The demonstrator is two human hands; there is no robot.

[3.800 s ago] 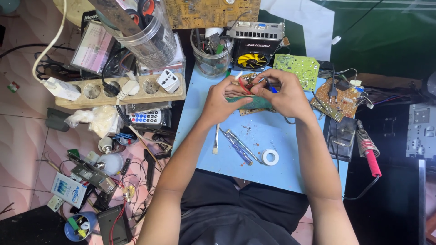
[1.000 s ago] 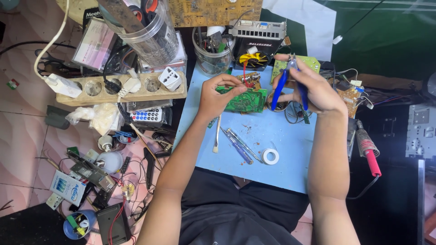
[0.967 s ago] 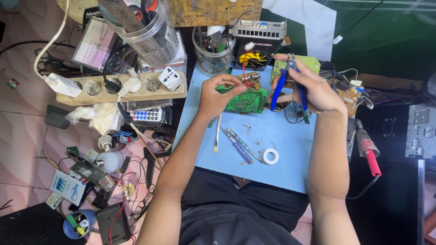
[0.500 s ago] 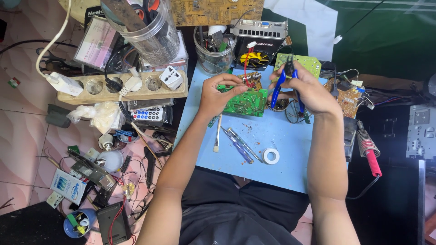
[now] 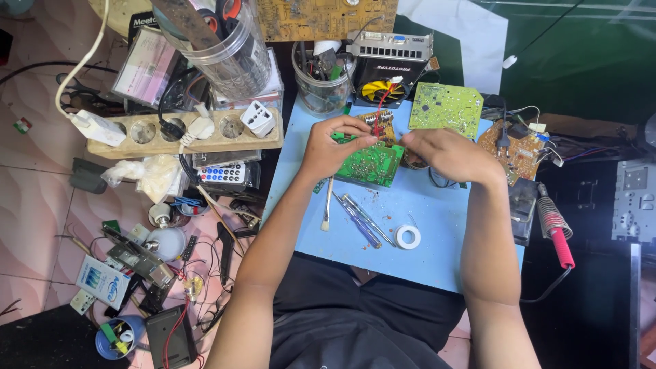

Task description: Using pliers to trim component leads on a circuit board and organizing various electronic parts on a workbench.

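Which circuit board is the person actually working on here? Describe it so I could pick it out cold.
Start from the pale blue mat in front of the person. Near its far edge lies a dark green circuit board, with the left hand on its left corner and the right hand beside it. The neighbouring boards are lighter yellow-green or brown, and untouched.

Both hands, left [image 5: 336, 145] and right [image 5: 443, 152], meet forward, fingers curled, forearms converging.

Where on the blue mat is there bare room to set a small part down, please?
The blue mat is bare along its near edge, below the tape roll, and between that roll and the right forearm. Around the green board and both hands it is crowded.
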